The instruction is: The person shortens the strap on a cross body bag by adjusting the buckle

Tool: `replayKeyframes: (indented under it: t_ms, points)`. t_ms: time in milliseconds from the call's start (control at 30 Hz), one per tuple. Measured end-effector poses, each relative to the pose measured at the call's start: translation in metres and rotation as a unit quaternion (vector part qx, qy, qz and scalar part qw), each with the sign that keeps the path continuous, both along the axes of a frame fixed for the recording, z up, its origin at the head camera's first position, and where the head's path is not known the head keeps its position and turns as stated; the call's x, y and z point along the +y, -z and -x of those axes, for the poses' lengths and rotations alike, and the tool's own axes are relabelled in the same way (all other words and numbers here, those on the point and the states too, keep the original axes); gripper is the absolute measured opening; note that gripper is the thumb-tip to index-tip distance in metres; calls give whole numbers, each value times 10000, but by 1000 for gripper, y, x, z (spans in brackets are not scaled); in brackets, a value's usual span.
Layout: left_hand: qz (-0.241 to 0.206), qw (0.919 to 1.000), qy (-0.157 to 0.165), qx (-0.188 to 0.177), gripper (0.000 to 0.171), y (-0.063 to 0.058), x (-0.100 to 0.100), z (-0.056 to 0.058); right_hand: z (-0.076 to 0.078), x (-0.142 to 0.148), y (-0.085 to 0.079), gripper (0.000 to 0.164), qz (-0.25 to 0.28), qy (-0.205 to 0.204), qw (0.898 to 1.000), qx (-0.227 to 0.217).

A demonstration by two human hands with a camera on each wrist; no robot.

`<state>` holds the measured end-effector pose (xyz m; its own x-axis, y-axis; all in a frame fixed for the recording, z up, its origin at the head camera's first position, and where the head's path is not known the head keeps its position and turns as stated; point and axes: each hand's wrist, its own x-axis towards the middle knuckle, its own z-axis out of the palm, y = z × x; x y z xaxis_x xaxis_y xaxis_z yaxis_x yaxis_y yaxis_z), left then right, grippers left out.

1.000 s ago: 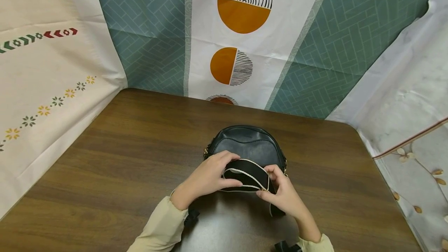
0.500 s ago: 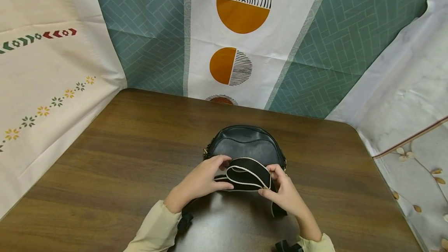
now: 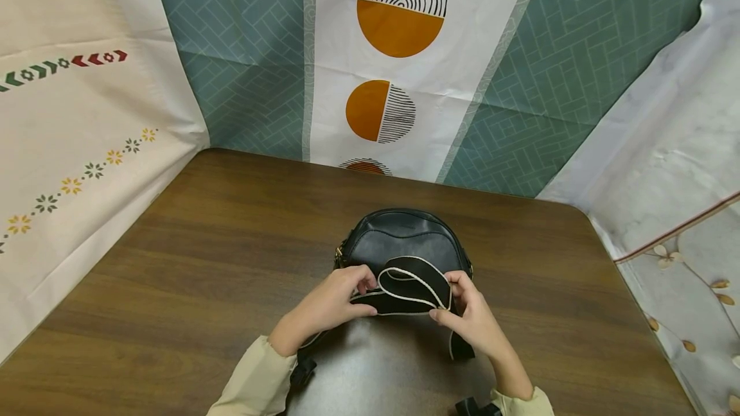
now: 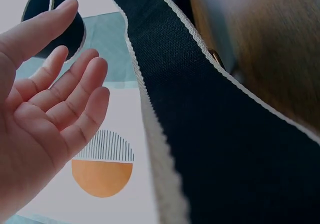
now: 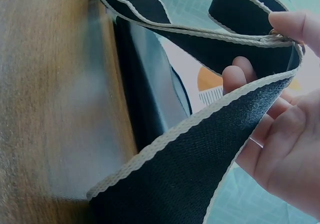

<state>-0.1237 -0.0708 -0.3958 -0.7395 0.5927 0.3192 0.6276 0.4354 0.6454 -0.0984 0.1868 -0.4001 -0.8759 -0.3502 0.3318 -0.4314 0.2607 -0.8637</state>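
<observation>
A black rounded handbag (image 3: 399, 236) stands on the table with its wide black strap (image 3: 424, 269), edged in off-white, looped in front of it. My right hand (image 3: 476, 320) pinches the folded strap near its right bend; the right wrist view shows thumb and fingers around the doubled band (image 5: 235, 101). Beside the left part of the loop is my left hand (image 3: 324, 307), its fingers loosely bent. In the left wrist view this hand (image 4: 55, 103) has nothing between thumb and fingers, and a length of strap (image 4: 175, 83) runs past it. Part of the bag's lower front is hidden behind strap and hands.
The brown wooden table (image 3: 231, 262) extends on both sides of the bag. A teal and white patterned cloth (image 3: 248, 82) hangs behind it, with pale cloths at left (image 3: 69, 121) and right (image 3: 665, 165).
My left hand has drawn back left and slightly down, off the strap loop. The loop has shifted slightly right with my right hand, which keeps its pinch. The bag stays in place.
</observation>
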Motion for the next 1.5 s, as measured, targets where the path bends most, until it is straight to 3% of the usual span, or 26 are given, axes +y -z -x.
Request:
replayKeyframes:
  t_ms: [333, 567, 967, 1233, 1367, 1500]
  points:
    - [217, 9997, -29, -50, 25, 3, 0, 2, 1, 0, 1, 42, 98, -14, 9999, -79]
    - [251, 9993, -268, 67, 22, 5, 1, 4, 1, 1, 1, 41, 80, 25, 9998, -157]
    - [365, 9986, 321, -206, 18, 9, 5, 5, 0, 1, -1, 39, 369, -142, 9986, -344]
    - [702, 9952, 601, -314, 18, 16, 10, 7, -1, 2, -7, 41, 428, -210, 9972, -576]
    - [310, 9961, 634, -528, 11, 17, 13, 9, -1, 3, -8, 43, 471, -285, 9972, -500]
    - [-515, 9936, 468, -894, 8, 15, 12, 10, 0, 4, -7, 36, 576, -350, 9967, -455]
